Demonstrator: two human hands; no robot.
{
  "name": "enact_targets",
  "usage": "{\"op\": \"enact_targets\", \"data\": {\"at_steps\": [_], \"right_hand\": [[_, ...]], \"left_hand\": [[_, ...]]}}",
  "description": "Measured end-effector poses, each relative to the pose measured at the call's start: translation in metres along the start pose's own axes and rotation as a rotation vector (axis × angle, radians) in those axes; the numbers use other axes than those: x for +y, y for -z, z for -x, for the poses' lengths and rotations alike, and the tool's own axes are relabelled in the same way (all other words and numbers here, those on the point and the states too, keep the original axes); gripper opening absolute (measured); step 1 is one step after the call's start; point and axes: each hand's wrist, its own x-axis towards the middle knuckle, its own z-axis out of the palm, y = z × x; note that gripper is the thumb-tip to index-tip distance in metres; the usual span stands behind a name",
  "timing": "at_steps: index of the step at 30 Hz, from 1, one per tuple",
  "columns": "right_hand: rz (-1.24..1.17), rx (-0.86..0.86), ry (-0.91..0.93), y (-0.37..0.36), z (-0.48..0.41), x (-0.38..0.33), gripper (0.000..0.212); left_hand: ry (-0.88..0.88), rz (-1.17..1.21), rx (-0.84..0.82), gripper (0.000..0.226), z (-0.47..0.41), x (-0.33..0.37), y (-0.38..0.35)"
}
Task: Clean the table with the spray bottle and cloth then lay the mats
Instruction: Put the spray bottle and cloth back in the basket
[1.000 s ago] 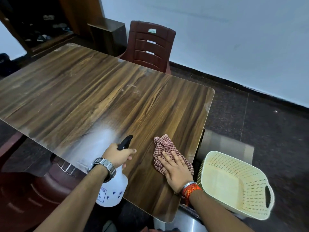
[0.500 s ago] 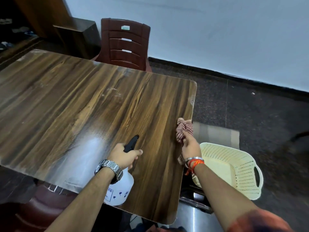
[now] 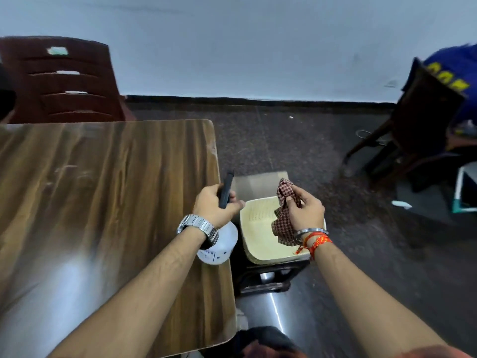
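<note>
A pale wall and dark floor (image 3: pixel 296 151) lie behind a wood-grain bench (image 3: pixel 103 202) on the left, with a maroon plastic chair (image 3: pixel 64 81) at its far side. The left hand (image 3: pixel 215 204), fingers clenched on the black trigger, holds the white spray bottle (image 3: pixel 219 244) over the bench's right edge. Just right, the right hand (image 3: pixel 304 210) grasps the checked cloth (image 3: pixel 284 218) above a cream perforated basket (image 3: pixel 260 228) on a dark stool (image 3: pixel 268 277).

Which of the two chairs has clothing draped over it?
The dark wooden chair at far right, with a blue garment over its back. The maroon plastic slatted chair behind the table is bare.
</note>
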Motion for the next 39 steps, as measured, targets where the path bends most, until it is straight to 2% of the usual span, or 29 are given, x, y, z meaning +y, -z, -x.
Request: {"op": "enact_targets", "data": {"at_steps": [3,9,15,21,28,35,39], "right_hand": [[0.084,0.023,0.004,0.019,-0.013,0.011,0.033],[0.18,-0.02,-0.011,0.037,-0.045,0.051,0.038],[0.253,-0.166,0.065,0.043,-0.077,0.099,0.039],[0.267,-0.328,0.081,0.029,-0.104,0.149,0.035],[0.37,-0.556,0.038,-0.004,-0.105,0.185,0.038],[0.486,-0.574,0.08,-0.018,-0.105,0.203,0.04],[0.514,-0.692,0.06,-0.024,-0.102,0.205,0.04]], "left_hand": [[-0.03,-0.091,-0.065,0.029,-0.011,0.022,-0.032],[-0.072,-0.322,-0.086,0.046,-0.031,0.035,-0.092],[-0.002,-0.456,-0.063,0.048,-0.053,0.028,-0.145],[0.14,-0.466,-0.026,0.059,-0.064,-0.001,-0.191],[0.276,-0.389,-0.038,0.059,-0.072,-0.052,-0.216],[0.348,-0.342,-0.064,0.061,-0.085,-0.108,-0.231],[0.414,-0.265,-0.087,0.073,-0.083,-0.101,-0.228]]}}
